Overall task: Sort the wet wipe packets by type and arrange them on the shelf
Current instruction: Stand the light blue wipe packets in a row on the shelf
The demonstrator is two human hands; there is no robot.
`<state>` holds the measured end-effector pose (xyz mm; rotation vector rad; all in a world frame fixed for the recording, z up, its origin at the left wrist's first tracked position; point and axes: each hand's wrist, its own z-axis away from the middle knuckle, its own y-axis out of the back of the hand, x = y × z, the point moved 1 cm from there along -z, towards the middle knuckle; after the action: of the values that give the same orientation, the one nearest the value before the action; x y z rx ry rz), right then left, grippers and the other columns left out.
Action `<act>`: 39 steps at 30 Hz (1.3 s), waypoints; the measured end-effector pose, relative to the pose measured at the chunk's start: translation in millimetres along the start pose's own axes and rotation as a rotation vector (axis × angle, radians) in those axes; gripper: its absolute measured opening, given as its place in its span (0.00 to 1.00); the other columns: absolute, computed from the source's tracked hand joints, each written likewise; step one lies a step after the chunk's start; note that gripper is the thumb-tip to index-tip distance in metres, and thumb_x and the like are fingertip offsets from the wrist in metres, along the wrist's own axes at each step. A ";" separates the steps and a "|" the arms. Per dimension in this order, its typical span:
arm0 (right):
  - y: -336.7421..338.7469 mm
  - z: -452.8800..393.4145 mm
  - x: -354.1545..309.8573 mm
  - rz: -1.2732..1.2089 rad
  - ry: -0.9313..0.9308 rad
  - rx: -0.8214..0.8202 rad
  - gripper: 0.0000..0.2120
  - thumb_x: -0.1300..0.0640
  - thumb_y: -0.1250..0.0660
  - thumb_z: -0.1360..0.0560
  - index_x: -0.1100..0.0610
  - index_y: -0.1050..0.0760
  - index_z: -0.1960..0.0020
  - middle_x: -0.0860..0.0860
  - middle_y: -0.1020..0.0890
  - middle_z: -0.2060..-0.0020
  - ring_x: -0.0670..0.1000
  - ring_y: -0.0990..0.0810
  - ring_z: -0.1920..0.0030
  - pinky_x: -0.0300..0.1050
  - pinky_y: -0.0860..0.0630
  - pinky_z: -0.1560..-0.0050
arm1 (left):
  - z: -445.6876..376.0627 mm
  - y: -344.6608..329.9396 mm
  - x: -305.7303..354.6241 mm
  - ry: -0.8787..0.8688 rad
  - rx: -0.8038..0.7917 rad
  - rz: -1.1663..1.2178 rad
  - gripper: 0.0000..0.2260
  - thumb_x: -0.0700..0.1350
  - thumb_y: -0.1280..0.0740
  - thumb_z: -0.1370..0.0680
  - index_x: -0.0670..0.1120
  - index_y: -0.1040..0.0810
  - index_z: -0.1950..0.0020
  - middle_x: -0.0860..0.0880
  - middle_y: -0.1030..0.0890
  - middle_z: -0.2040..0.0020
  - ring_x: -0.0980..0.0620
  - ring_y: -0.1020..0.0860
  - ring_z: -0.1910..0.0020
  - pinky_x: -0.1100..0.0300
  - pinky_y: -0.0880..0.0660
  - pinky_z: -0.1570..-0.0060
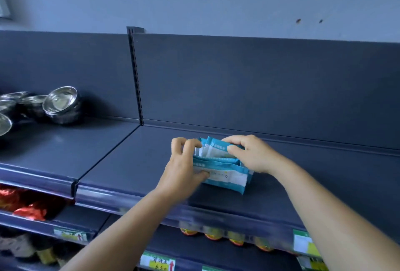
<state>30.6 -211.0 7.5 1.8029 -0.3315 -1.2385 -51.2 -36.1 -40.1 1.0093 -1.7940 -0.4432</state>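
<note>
Early going — both hands, left hand [184, 164] and right hand [249, 153], grasp the blue-and-white wet wipe packets [223, 169] bunched upright mid-shelf [134, 162], near its front edge — no sorted rows visible yet.

There is only one view, from a camera on the person's head. It looks forward and slightly down at the top shelf [134, 162], from in front of it and a little above it. The camera is close: both forearms reach in from the bottom edge. Behind the shelf stands the back panel [259, 86]; below the shelf, lower shelves [71, 230] show.
</note>
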 end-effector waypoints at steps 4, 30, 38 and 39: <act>-4.0 -6.9 -7.3 0.027 -0.002 -0.042 0.15 0.52 0.46 0.21 0.41 0.22 0.44 0.42 0.17 0.57 0.47 0.23 0.61 0.45 0.26 0.56 | -13.6 -5.0 -8.1 0.201 -0.078 0.368 0.49 0.41 0.22 0.34 0.55 0.53 0.26 0.55 0.35 0.39 0.57 0.28 0.45 0.64 0.29 0.45; -32.8 -12.5 30.1 -0.469 -0.099 0.179 0.29 0.54 0.24 0.39 0.43 0.31 0.41 0.44 0.23 0.42 0.43 0.23 0.42 0.42 0.24 0.44 | -58.4 -21.0 -28.8 0.173 -0.252 0.651 0.23 0.32 0.26 0.32 0.47 0.35 0.47 0.49 0.21 0.56 0.55 0.21 0.60 0.57 0.21 0.56; -37.4 -35.1 32.2 -0.385 -0.197 0.135 0.29 0.60 0.23 0.35 0.46 0.34 0.41 0.43 0.21 0.48 0.44 0.19 0.51 0.48 0.20 0.48 | -75.9 -31.6 -49.5 0.207 -0.351 0.481 0.29 0.40 0.25 0.32 0.51 0.40 0.40 0.51 0.21 0.44 0.54 0.19 0.48 0.52 0.21 0.47; -37.5 -37.7 33.7 -0.391 -0.207 0.138 0.30 0.60 0.22 0.36 0.46 0.34 0.41 0.43 0.21 0.48 0.44 0.19 0.51 0.49 0.20 0.48 | -77.7 -33.2 -51.1 0.201 -0.334 0.462 0.29 0.40 0.25 0.31 0.51 0.39 0.40 0.52 0.21 0.45 0.55 0.20 0.47 0.52 0.21 0.46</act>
<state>68.7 -192.0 -38.8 1.9198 -0.1867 -1.7181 40.3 -3.8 -58.0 0.3759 -1.6371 -0.3232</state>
